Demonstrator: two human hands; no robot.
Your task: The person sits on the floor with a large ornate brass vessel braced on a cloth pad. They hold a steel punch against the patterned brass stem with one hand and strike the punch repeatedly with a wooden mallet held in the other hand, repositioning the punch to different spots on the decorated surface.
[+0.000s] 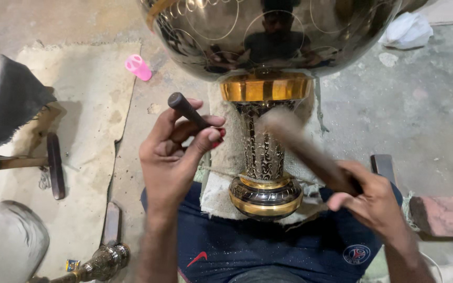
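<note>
Down on the person's lap lies a big shiny metal vase (264,157), resting on a rough cloth (221,178). Its round bowl is at the top of the view and its foot sits near the person's belly, so its long line runs away from the person.

Left of the vase's thin neck, the left hand (171,157) has its grip closed around a short dark punch (189,110). Thumb and fingers pinch the lower end. The punch slants, with its blunt top going up and to the left and its lower end going down and to the right, toward the neck. Its tip is hidden by the fingers.

On the other side, the right hand (370,202) has its grip shut tight on the handle of a wooden mallet (302,144). The mallet is blurry. It goes from the hand up and to the left, and its head is over the neck, just under the gold band (266,88).

A pink cup (138,67) lies on the floor, well apart.
</note>
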